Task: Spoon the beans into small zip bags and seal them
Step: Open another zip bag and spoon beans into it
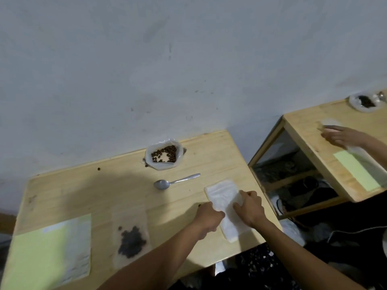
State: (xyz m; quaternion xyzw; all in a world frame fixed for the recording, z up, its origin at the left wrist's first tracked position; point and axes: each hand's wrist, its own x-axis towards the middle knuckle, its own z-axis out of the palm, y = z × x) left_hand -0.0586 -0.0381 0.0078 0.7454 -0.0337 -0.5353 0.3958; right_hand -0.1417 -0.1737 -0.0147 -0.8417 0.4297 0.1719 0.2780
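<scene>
Pale wood makes up the worktop (pixel 109 191) that fills the lower left and centre of the frame, and the task looks to be in its early-to-middle stretch. Near the lower left corner lies a green-and-clear packet (pixel 52 248), flat and untouched. Just right of it, one small zip bag (pixel 130 237) lies flat with a dark heap of beans inside; I judge it filled, though whether its seal is pressed shut is too blurred to tell.

Right of centre, a stack of empty zip bags (pixel 225 204) lies slantwise on the wood, and both hands are on it. At the upper centre of the worktop an open plastic bag of beans (pixel 164 154) stands by the wall, with many beans left in it, so more bags remain to be filled. Between it and the stack the spoon (pixel 176 182) lies idle, bowl to the left, touched by no one.

My left hand (pixel 209 218) is curled at the stack's left edge, fingers closed in a pinch on the plastic as if peeling one bag free. My right hand (pixel 250 208) presses on the stack's right side, fingers bent and resting on top, holding it down rather than gripping.

At the far right, another person's hand (pixel 343 136) rests on a second worktop (pixel 310 130).
</scene>
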